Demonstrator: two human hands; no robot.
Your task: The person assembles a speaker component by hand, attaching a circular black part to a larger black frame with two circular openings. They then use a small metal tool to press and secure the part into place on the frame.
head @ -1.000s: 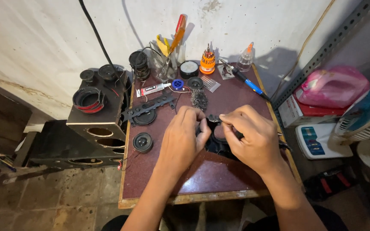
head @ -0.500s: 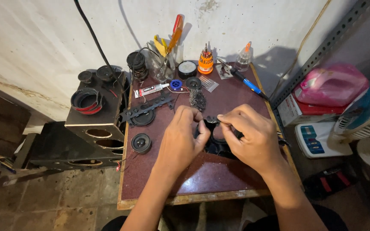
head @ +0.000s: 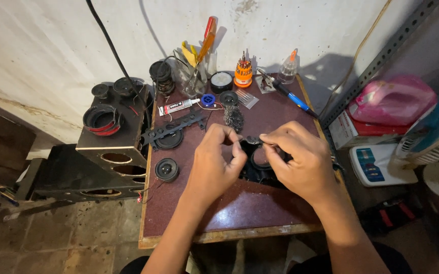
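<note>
While both hands pinch it, black speaker part (head: 258, 163) lies flat.

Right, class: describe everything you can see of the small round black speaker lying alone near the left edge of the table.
The small round speaker is black, with a dark outer ring and a paler, slightly shiny centre cap. It lies flat, face up, on the reddish-brown table near its left edge, below a longer black plastic part. Thin wires seem to trail from it toward the table edge. Neither the left hand nor the right hand touches it; the left is nearer.
</note>
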